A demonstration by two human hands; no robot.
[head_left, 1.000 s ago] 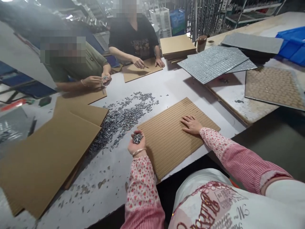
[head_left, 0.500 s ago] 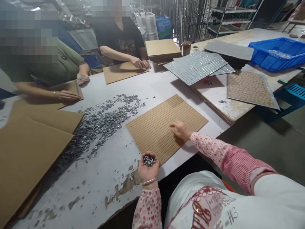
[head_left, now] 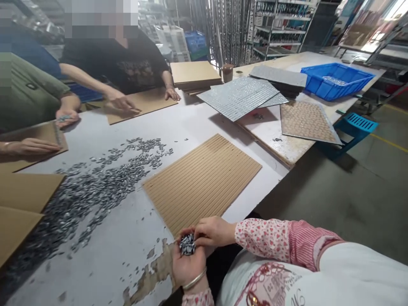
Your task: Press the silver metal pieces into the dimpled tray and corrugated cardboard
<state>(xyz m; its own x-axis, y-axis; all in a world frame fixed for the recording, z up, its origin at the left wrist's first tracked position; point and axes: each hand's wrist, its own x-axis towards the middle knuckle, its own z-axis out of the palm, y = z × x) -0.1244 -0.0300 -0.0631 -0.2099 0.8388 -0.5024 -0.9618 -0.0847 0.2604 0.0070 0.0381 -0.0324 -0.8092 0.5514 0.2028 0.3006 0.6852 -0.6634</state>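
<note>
Cupped palm up, my left hand (head_left: 189, 267) holds a small heap of shiny grey metal pieces (head_left: 187, 245) near the front edge of the table. My right hand (head_left: 214, 232) reaches over that heap, its bent fingertips touching the pieces; whether it pinches one is hidden. Just beyond both hands lies a flat brown board (head_left: 204, 178) with parallel grooves running across it. Left of the board, a long spread of the same grey pieces (head_left: 105, 182) covers part of the white table.
Brown sheets (head_left: 19, 229) lie at the left. Two co-workers' hands (head_left: 119, 101) rest on other boards across the table. Silvery grooved panels (head_left: 239, 97), a patterned panel (head_left: 307, 121) and a blue crate (head_left: 334, 83) are at the right, above a blue stool (head_left: 358, 123).
My right hand has moved from above the grooved board back to the pieces in my left palm. The view has turned right. A co-worker's hands have moved apart on their board.
</note>
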